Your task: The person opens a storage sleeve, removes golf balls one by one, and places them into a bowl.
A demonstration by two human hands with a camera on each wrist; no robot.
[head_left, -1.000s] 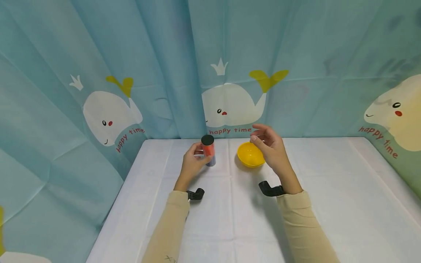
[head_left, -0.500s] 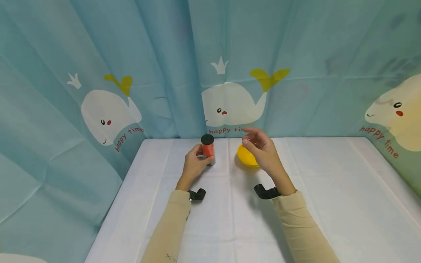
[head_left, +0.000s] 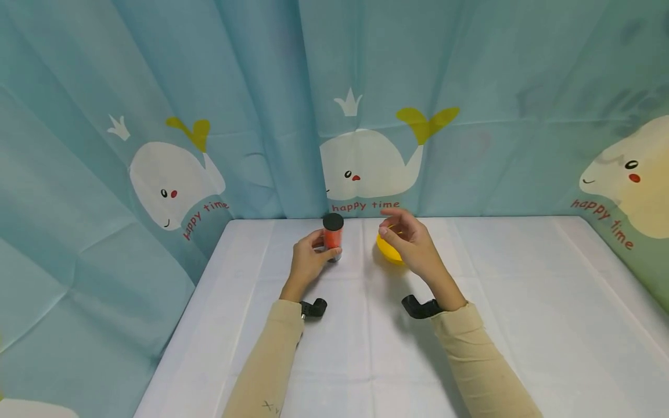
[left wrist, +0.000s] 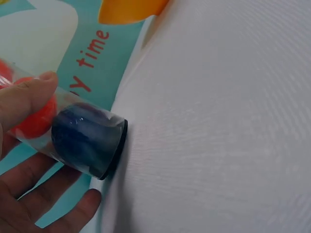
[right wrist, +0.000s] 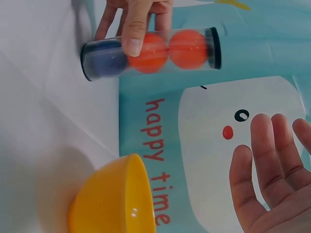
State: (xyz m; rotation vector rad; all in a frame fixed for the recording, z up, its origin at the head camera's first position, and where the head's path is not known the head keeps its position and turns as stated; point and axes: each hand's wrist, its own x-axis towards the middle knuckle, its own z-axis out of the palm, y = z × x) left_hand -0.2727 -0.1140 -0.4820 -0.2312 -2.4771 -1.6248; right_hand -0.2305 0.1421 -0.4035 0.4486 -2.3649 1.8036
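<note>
My left hand (head_left: 305, 261) grips a clear tube (head_left: 333, 238) with black end caps, thumb on one side and fingers on the other. Through its wall show two orange-red balls (right wrist: 188, 49) and a dark blue ball (left wrist: 85, 131) at the lower end. The tube stands roughly upright; whether its base touches the table I cannot tell. My right hand (head_left: 415, 247) hovers over the yellow bowl (head_left: 385, 251), fingers loosely bent and holding nothing. It hides much of the bowl in the head view. In the right wrist view, the bowl (right wrist: 112, 199) stands below the tube and hand.
A white cloth covers the table (head_left: 334, 348). Behind it and at both sides hangs a blue-green curtain (head_left: 277, 116) with whale prints, close to the table's back edge. Black camera mounts (head_left: 313, 308) sit on both wrists.
My right hand has moved left, covering more of the bowl. The left hand keeps its grip on the tube, whose top has shifted slightly right.
</note>
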